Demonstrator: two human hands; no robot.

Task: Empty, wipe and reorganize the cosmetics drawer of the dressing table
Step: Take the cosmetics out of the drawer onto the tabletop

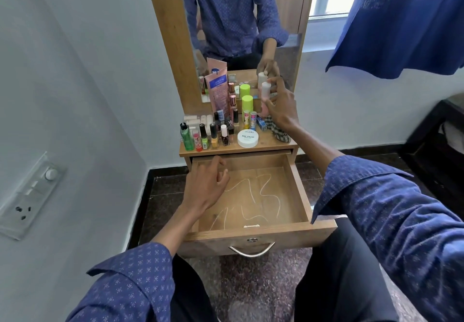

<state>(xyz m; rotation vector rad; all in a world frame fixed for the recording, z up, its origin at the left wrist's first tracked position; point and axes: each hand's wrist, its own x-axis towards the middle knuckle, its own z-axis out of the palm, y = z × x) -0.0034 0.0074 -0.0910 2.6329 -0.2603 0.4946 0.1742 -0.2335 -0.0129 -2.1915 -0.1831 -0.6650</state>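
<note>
Now we see the drawer [251,196] pulled out, holding white squiggled lines and a small stick near its front wall. Our left hand [206,186] hovers over its back left corner, fingers loosely curled, holding nothing. Our right hand [281,105] has its fingers wrapped around a white-capped pink bottle [265,95] on the surface [266,143] beside crowded cosmetics and a checked cloth [278,133].

Right hand [281,105] grips white bottle [265,90]; drawer [251,231] open.

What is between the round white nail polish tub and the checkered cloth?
Just bare wooden tabletop. The head view shows nothing lying between the round white tub and the checkered cloth; the small blue box stands further back, behind that gap.
</note>
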